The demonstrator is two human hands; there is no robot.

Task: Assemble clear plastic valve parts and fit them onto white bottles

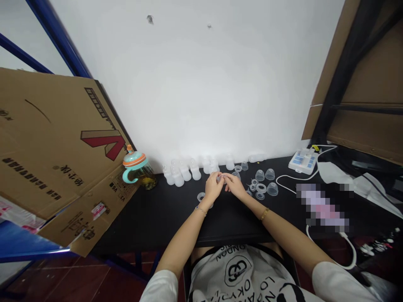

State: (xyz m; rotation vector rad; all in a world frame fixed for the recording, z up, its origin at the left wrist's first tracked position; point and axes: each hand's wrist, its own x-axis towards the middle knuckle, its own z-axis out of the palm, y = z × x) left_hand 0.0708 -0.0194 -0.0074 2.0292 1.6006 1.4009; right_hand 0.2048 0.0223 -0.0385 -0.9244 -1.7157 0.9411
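Head view: my left hand (213,186) and right hand (234,186) pinch narrowly on a small clear silicone part (218,179) above the desk (176,222); it seems light, soft and slippery, best held at its rim.

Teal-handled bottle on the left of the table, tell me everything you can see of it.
A clear glass bottle with a domed lid banded in orange and pale teal, and a teal loop handle on its left. Yellowish contents show low inside; what they are is hard to tell. It stands upright at the back left of the black table, near the white wall. A brown cardboard sheet lies just to its left; whether they touch cannot be told.
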